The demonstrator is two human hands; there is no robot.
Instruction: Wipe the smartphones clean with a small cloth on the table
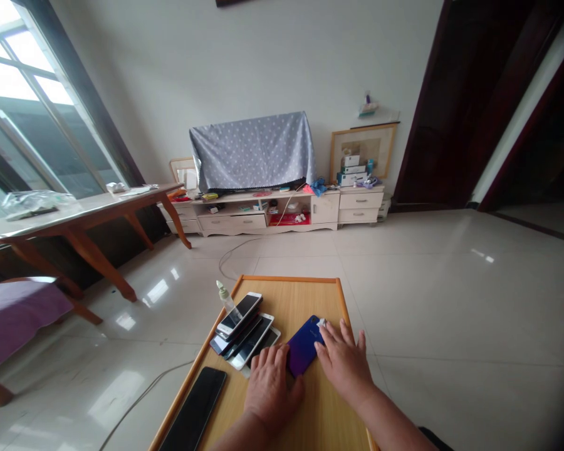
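A blue-purple smartphone (305, 346) lies back side up on the small wooden table. My left hand (273, 383) grips its lower left edge, the thumb at the bottom corner and the fingers along the side. Over the phone's upper right end is my right hand (345, 360), pressing a small white wad (321, 322), perhaps tissue, against the back with its fingertips. The other fingers of that hand are spread. Left of the phone, several more smartphones (251, 341) are piled loosely. A long black phone (195, 410) lies alone near the table's left edge.
A clear dropper-like bottle with a pale green top (222, 292) stands behind the pile. Raised orange-brown trim (289, 278) borders the small table (291, 297). A cable (143, 394) runs across the tiled floor to the left. Beyond stands a low white cabinet (326, 210).
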